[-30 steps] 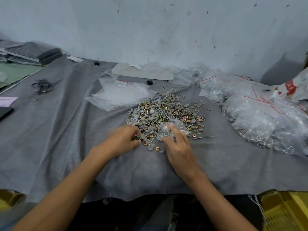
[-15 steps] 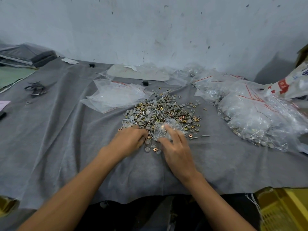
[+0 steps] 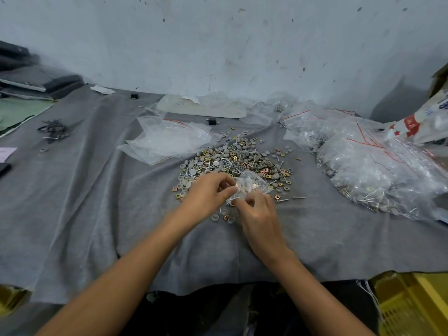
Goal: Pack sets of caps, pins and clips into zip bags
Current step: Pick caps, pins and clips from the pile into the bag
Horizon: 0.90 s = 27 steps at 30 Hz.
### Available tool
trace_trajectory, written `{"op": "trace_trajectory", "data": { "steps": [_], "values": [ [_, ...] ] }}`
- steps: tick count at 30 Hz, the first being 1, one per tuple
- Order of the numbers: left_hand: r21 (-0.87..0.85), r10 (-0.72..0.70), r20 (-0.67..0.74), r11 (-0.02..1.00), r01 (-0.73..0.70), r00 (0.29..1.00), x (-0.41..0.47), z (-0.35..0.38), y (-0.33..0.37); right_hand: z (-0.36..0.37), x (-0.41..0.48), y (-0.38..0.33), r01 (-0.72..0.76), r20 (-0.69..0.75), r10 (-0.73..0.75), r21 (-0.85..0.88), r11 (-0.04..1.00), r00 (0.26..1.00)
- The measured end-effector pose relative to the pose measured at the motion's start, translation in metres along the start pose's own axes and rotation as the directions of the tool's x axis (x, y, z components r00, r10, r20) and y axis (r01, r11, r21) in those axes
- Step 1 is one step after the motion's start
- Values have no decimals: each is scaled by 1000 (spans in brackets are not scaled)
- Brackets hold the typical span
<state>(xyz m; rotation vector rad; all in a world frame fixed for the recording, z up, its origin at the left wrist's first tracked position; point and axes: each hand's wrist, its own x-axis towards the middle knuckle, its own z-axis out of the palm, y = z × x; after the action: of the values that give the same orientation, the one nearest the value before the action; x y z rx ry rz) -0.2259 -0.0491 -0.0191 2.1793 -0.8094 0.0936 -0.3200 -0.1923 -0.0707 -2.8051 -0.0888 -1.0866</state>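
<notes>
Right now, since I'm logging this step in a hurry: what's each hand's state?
Left hand: closed, pinching the small zip bag at its edge.
Right hand: closed, pinching the same bag on its near side.

Bare forearms stretched forward, left hand and right hand close together, both pinching one zip bag

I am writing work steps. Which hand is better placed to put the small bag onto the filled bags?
Probably the right hand: both hands pinch the small bag, but the filled bags lie on the right, so the left hand would cross over.
</notes>
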Motion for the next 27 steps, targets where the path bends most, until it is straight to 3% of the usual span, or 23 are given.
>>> {"op": "trace_trajectory", "data": {
  "steps": [8, 13, 16, 18, 21, 24, 27],
  "values": [
    [-135, -133, -53, 983, 125, 990, 6, 10, 4, 1, -1, 1, 13, 5, -13, 30, 999, 1000],
    [-187, -97, -15, 978, 92, 995, 7, 4, 4, 2, -1, 0, -17, 4, 16, 55, 998, 1000],
    [-266, -115, -114, 961, 82, 987, 6, -4, -2, 0, -1, 0, -32, 12, 31, 66, 997, 999],
    [-187, -147, -151, 975, 118, 977, 4, -11, -11, -1, -1, 0, -42, 18, 41, 72, 996, 999],
    [83, -179, -17, 980, 179, 984, -3, -16, -26, -1, -1, 1, -59, 12, 59, 94, 994, 998],
    [260, -157, 150, 959, 114, 976, -11, -10, -28, 1, -2, 2, -64, -16, 66, 104, 993, 998],
    [342, -98, 192, 939, 27, 977, -16, -2, -21, 3, -2, 3, -64, -57, 71, 111, 992, 996]
  ]
}}
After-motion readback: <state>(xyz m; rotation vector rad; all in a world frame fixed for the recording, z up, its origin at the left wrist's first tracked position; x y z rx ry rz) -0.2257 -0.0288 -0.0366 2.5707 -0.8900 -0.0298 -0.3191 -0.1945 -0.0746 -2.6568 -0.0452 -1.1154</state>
